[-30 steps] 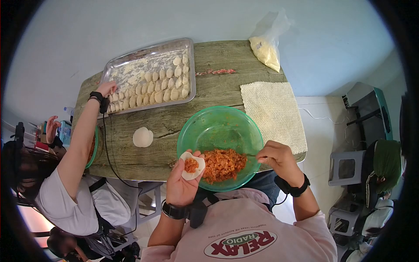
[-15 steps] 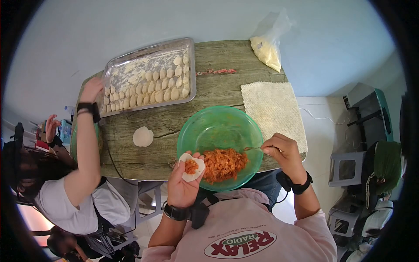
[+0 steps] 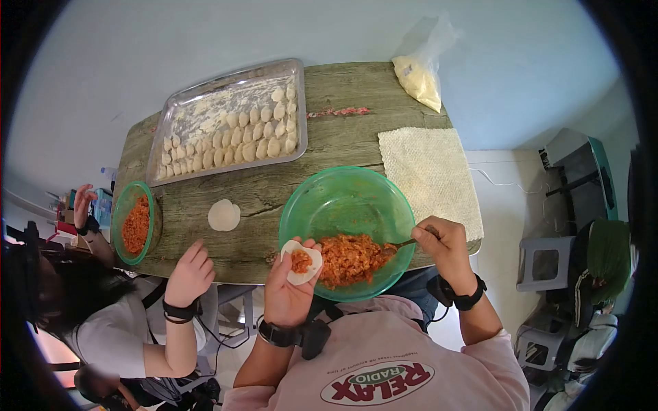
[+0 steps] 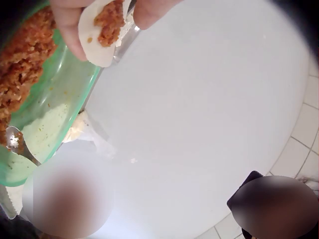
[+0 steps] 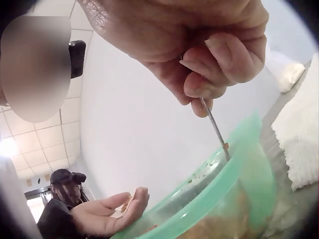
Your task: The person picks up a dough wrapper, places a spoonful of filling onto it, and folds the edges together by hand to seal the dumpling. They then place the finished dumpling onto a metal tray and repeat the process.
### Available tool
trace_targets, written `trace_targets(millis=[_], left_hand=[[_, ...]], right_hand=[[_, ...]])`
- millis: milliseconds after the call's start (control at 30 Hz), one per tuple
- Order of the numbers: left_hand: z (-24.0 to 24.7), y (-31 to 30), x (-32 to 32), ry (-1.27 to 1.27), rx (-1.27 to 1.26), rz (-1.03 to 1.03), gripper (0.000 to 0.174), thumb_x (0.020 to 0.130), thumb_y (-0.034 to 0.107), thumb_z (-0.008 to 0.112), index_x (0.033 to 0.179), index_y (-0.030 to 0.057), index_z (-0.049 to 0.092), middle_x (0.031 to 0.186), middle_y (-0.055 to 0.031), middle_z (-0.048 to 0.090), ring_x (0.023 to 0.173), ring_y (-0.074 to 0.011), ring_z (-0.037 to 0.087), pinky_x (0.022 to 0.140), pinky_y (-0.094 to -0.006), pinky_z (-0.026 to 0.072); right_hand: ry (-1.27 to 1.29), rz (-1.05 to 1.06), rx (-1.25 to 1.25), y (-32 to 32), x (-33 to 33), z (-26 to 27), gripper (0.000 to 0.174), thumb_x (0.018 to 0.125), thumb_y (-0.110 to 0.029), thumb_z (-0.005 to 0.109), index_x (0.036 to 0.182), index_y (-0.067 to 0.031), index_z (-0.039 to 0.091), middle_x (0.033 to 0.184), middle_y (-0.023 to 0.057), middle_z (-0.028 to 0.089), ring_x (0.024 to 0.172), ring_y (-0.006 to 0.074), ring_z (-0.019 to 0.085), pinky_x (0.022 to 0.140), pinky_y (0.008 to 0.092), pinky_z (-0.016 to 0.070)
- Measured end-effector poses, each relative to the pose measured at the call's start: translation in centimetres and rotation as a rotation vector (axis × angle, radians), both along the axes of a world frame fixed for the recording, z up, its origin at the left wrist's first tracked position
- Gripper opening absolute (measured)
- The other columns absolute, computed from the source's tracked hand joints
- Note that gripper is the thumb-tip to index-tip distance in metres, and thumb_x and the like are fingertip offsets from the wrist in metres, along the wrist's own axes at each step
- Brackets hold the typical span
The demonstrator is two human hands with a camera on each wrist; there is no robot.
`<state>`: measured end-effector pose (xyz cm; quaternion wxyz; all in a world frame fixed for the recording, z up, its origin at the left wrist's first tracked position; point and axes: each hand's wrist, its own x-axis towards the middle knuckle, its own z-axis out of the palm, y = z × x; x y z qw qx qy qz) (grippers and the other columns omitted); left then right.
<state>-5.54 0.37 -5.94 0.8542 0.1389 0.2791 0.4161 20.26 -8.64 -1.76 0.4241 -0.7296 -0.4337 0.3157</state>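
Note:
My left hand [image 3: 287, 302] holds a round white dumpling wrapper [image 3: 301, 262] at the near left rim of a green plastic bowl [image 3: 345, 183]. On the wrapper sits a dab of reddish filling [image 4: 110, 22], with fingers on one side and the thumb on the other in the left wrist view. More orange-red filling [image 3: 349, 260] is heaped in the bowl's near part. My right hand [image 3: 444, 250] grips a metal spoon [image 5: 215, 125] by its handle over the bowl's right rim. The spoon's bowl [image 4: 15, 139] rests against the filling's right edge.
A metal tray [image 3: 226, 75] of dumplings in rows stands at the back left. Stacked wrappers [image 3: 224, 215] lie left of the bowl. Another person's hand [image 3: 190, 275] is at the table's front edge, near a second bowl of filling [image 3: 136, 226]. A cream cloth [image 3: 428, 171] lies right.
My right hand has lowered the spoon into the filling's right edge. My left hand stays put with the wrapper. The other person's arm has drawn back from the tray to the front edge.

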Motion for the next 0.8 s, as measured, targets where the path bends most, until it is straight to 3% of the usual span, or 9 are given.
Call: trace_targets(millis=[133, 300, 433, 633, 700, 800], left_hand=[[0.2, 0.1, 0.2, 0.018, -0.009, 0.004, 0.037, 0.095, 0.022, 0.045, 0.127, 0.0033, 0.042, 0.126, -0.0132, 0.05, 0.12, -0.0257, 0.047, 0.096, -0.0403, 0.0442], [0.2, 0.1, 0.2, 0.01, 0.005, 0.003, 0.037, 0.095, 0.022, 0.045, 0.127, 0.0035, 0.042, 0.126, -0.0138, 0.05, 0.12, -0.0255, 0.048, 0.096, -0.0401, 0.0446], [0.2, 0.1, 0.2, 0.005, -0.004, 0.001, 0.037, 0.095, 0.022, 0.045, 0.127, 0.0036, 0.042, 0.126, -0.0137, 0.05, 0.12, -0.0254, 0.048, 0.096, -0.04, 0.0448], [0.4, 0.1, 0.3, -0.012, -0.031, 0.028, 0.036, 0.095, 0.017, 0.045, 0.126, 0.0013, 0.04, 0.125, -0.0177, 0.049, 0.118, -0.0288, 0.048, 0.097, -0.0408, 0.0438], [0.4, 0.1, 0.4, 0.0, -0.028, 0.033, 0.036, 0.095, 0.017, 0.045, 0.126, 0.0011, 0.039, 0.125, -0.0179, 0.048, 0.118, -0.0289, 0.048, 0.096, -0.0407, 0.0442], [0.2, 0.1, 0.3, 0.03, 0.011, 0.008, 0.038, 0.096, 0.022, 0.045, 0.128, 0.0032, 0.04, 0.126, -0.0141, 0.05, 0.119, -0.0254, 0.048, 0.096, -0.0401, 0.045]], right_hand=[[0.145, 0.004, -0.009, -0.4, 0.4, 0.7, 0.017, 0.084, -0.012, 0.063, 0.079, 0.0035, 0.059, 0.061, 0.006, 0.05, 0.059, 0.0106, 0.045, 0.054, 0.0262, 0.0373], [-0.059, 0.169, 0.149, -0.4, 0.9, 0.7, 0.016, 0.082, -0.014, 0.065, 0.081, 0.0015, 0.061, 0.067, 0.0086, 0.055, 0.061, 0.017, 0.051, 0.057, 0.0277, 0.0396], [-0.1, 0.267, 0.127, -0.1, 1.0, 1.0, 0.015, 0.08, -0.015, 0.066, 0.081, -0.0003, 0.062, 0.07, 0.009, 0.058, 0.062, 0.0212, 0.053, 0.057, 0.0302, 0.0411], [-0.073, 0.416, 0.135, 0.1, 1.9, 1.2, 0.014, 0.077, -0.014, 0.067, 0.079, -0.0018, 0.062, 0.07, 0.0064, 0.058, 0.064, 0.0203, 0.053, 0.059, 0.0307, 0.0416], [-0.019, 0.42, 0.127, 0.2, 2.2, 1.0, 0.015, 0.077, -0.017, 0.068, 0.078, -0.0025, 0.064, 0.068, 0.0041, 0.057, 0.064, 0.0157, 0.053, 0.059, 0.0275, 0.04], [0.01, 0.44, 0.118, 0.2, 2.3, 0.2, 0.014, 0.078, -0.016, 0.068, 0.079, -0.0024, 0.064, 0.069, 0.0039, 0.057, 0.065, 0.0155, 0.053, 0.059, 0.0272, 0.0403]])
